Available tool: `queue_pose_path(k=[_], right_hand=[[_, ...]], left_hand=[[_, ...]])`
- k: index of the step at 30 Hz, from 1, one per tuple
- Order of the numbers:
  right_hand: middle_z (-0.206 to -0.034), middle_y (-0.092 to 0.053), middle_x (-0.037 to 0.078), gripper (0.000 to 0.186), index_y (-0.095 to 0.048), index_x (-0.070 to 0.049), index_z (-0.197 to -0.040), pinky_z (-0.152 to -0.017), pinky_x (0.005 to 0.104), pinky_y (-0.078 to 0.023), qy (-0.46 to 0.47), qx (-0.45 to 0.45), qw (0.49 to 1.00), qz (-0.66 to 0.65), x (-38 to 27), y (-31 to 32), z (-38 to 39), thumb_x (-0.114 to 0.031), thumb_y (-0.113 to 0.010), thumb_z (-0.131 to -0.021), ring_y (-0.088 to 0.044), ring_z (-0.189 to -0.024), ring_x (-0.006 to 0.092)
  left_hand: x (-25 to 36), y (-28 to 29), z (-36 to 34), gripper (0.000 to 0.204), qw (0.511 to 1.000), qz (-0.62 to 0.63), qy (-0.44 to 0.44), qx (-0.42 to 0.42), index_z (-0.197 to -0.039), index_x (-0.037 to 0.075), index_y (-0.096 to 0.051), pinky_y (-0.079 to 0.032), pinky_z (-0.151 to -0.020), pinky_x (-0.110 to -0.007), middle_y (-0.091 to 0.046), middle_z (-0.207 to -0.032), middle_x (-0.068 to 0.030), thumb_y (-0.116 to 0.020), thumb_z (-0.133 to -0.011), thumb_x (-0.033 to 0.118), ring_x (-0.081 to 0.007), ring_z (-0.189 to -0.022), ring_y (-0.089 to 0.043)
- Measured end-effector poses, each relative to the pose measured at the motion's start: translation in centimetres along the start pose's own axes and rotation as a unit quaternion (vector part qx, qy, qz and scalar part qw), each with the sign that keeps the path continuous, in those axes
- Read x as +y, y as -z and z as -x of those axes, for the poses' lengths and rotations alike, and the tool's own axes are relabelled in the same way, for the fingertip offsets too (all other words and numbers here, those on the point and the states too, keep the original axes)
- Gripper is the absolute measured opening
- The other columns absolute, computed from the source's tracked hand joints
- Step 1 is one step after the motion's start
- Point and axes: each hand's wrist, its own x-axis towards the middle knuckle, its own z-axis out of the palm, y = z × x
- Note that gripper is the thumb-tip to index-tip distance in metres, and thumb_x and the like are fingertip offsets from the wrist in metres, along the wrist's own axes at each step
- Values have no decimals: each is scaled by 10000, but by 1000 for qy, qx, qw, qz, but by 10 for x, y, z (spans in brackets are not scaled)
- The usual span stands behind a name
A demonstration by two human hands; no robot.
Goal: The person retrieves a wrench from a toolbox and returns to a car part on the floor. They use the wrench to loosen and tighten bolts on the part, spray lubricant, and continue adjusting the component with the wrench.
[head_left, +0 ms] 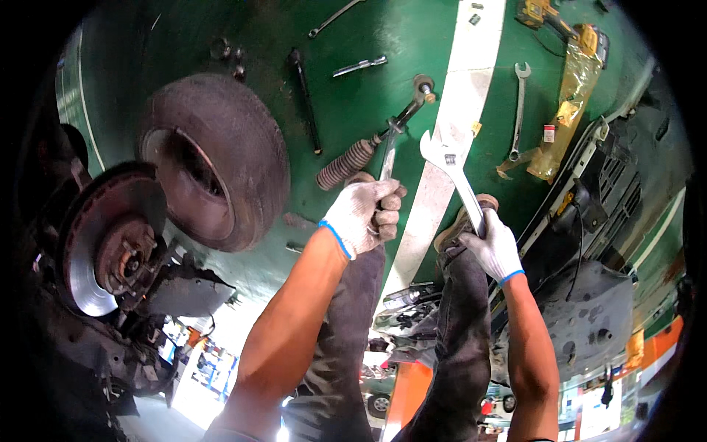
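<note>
My left hand [370,214], in a white knit glove with a blue cuff, is closed around the handle of a slim wrench [388,157]. The far end of that wrench meets a tie rod [407,113], by its joint with a ribbed rubber boot [346,163]. A ball joint [423,87] forms the tie rod's far end. Gloved the same way, my right hand [495,247] grips a large silver adjustable wrench [462,180] low on its handle. Its jaw points away from me, a little right of the tie rod and apart from it. Whether the tie rod rests on the floor I cannot tell.
A wheel with a worn tire [254,162] lies at left, beside a brake disc [110,243] on a hub. On the green floor are a ratchet [359,66], a black bar [305,103] and a combination wrench [519,110]. A yellow power tool [589,44] and car panels [582,309] line the right.
</note>
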Motion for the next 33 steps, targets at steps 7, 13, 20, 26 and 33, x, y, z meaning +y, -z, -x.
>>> queue_pose_path(k=[7, 13, 20, 26, 33], right_hand=[[-982, -701, 214, 516, -502, -167, -1412, -765, 485, -543, 114, 24, 986, 121, -26, 14, -22, -198, -629, -914, -695, -907, 410], [-986, -702, 161, 521, -503, -223, -1442, -752, 482, -555, 92, 30, 942, 321, -65, 0, -39, -228, -627, -936, -705, -908, 370], [-951, -700, 163, 542, -506, -236, -1446, -738, 471, -567, 49, 29, 929, 367, -88, -3, -35, -186, -632, -922, -709, -885, 362], [-963, -705, 170, 524, -517, -205, -1437, -739, 479, -567, 29, 21, 936, 350, -97, 0, -38, -172, -614, -923, -710, -878, 372], [-935, -726, 210, 530, -532, -93, -1397, -772, 510, -567, 43, 18, 950, 310, -122, -1, -36, -96, -535, -867, -721, -893, 422]], left_hand=[[0, 1, 0, 193, 1000, 10, -6, -20, -1013, 52, -561, -218, -424, -240, -337, -638, 101, -499, -1063, 227, -33, -470, -276], [2, 15, -2, 187, 999, 11, 2, -33, -1008, 56, -564, -219, -432, -236, -349, -640, 103, -500, -1061, 224, -31, -470, -281], [7, 13, 5, 207, 1000, 6, -5, -18, -1042, 21, -565, -216, -422, -228, -366, -641, 87, -494, -1064, 215, -35, -468, -293], [27, 25, 5, 229, 998, 19, 39, -51, -1081, 4, -551, -213, -401, -228, -366, -646, 81, -461, -1081, 215, -32, -461, -301], [29, 24, 9, 233, 999, 13, 31, -40, -1084, -8, -554, -206, -385, -223, -361, -638, 74, -459, -1081, 204, -34, -444, -292]])
